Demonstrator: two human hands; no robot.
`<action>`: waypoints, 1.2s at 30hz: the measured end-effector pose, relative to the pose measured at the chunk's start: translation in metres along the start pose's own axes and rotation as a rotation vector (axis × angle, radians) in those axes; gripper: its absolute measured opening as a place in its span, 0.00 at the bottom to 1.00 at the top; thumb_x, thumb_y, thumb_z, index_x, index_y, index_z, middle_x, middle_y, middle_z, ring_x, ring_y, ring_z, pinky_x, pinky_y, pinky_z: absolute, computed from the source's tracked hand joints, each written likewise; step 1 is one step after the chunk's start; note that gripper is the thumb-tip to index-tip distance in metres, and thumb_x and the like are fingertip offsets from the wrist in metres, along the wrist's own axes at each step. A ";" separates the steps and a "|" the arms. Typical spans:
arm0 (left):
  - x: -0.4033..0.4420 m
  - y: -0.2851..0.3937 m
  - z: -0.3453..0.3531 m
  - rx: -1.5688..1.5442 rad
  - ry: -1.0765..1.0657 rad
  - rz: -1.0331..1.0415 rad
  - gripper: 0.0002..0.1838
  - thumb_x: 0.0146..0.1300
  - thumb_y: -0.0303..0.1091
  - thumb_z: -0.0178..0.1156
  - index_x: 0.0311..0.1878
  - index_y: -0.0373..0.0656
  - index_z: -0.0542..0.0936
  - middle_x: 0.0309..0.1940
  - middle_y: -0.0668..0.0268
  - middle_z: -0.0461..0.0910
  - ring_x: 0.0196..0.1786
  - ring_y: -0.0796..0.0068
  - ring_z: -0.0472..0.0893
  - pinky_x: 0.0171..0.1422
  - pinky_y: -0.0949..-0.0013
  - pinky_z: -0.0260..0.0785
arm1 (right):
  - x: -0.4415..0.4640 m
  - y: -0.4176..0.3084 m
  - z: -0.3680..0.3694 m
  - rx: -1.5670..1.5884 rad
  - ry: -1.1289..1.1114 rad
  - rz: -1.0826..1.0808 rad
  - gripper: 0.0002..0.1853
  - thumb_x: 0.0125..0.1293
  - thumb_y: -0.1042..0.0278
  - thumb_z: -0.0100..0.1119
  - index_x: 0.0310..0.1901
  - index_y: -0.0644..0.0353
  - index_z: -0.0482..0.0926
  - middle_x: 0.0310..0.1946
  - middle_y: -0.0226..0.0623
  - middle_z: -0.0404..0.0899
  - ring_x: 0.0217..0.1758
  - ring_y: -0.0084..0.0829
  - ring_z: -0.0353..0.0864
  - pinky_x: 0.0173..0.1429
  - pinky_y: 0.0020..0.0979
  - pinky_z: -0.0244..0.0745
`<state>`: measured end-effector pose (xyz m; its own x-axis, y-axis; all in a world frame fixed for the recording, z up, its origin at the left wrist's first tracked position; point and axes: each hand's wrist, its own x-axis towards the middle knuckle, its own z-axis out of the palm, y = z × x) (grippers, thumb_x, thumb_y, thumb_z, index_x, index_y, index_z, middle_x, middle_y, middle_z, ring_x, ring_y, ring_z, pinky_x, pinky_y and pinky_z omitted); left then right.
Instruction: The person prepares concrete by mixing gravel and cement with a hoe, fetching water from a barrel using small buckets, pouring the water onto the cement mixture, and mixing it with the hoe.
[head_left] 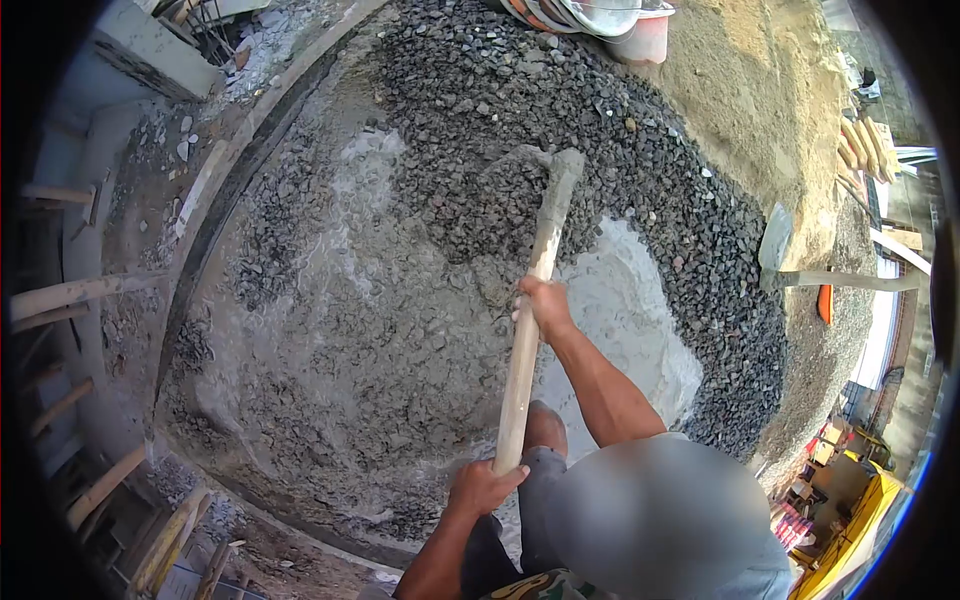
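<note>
Hoe [527, 345]: pale wooden handle [519, 390], caked grey toward the head [566, 165]; blade [527, 153] partly hidden in the dark gravel [465, 185]. It slants over the grey mix [360, 370], beside pale slurry [630, 310]. Right hand [545, 306] closed round the handle at mid-length; left hand [484, 488] closed round its near end.

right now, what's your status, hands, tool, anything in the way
Left hand, right hand both gripping hoe. Hoe head down at gravel. Bucket beyond, clear of the hoe.

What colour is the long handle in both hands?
The handle is pale tan, grey-coated toward its far end; head view.
</note>
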<state>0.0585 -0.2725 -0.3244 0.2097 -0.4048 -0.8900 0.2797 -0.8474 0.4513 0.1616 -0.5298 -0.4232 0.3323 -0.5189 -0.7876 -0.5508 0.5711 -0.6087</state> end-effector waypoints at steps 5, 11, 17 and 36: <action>-0.089 -0.046 0.000 0.300 -0.145 -0.095 0.32 0.45 0.66 0.62 0.41 0.46 0.84 0.31 0.54 0.83 0.40 0.55 0.83 0.46 0.59 0.74 | -0.110 0.065 -0.033 0.207 0.067 0.128 0.08 0.54 0.69 0.55 0.33 0.65 0.72 0.19 0.38 0.72 0.17 0.33 0.74 0.20 0.35 0.72; -0.118 -0.085 0.029 0.125 -0.425 -0.066 0.35 0.44 0.72 0.59 0.41 0.48 0.84 0.33 0.52 0.83 0.42 0.54 0.82 0.51 0.60 0.72 | -0.179 0.049 -0.064 0.240 0.085 0.228 0.11 0.54 0.73 0.57 0.37 0.67 0.69 0.21 0.37 0.72 0.16 0.30 0.73 0.21 0.30 0.72; -0.024 0.047 0.016 0.176 -0.296 0.364 0.32 0.43 0.66 0.63 0.38 0.44 0.84 0.30 0.53 0.82 0.38 0.55 0.83 0.47 0.60 0.72 | -0.159 -0.115 -0.092 0.061 0.225 -0.328 0.12 0.53 0.72 0.59 0.37 0.66 0.68 0.21 0.37 0.73 0.16 0.30 0.74 0.22 0.30 0.74; 0.032 0.027 0.016 -0.829 -0.214 0.062 0.19 0.57 0.48 0.63 0.22 0.43 0.76 0.15 0.70 0.72 0.16 0.81 0.71 0.20 0.76 0.61 | 0.057 -0.010 -0.036 -0.587 0.223 -0.159 0.19 0.49 0.65 0.60 0.38 0.76 0.77 0.28 0.54 0.80 0.24 0.37 0.81 0.33 0.36 0.77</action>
<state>0.0583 -0.3136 -0.3421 0.0889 -0.5688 -0.8177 0.8854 -0.3309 0.3265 0.1586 -0.5880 -0.4582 0.3122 -0.7241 -0.6150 -0.8560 0.0663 -0.5127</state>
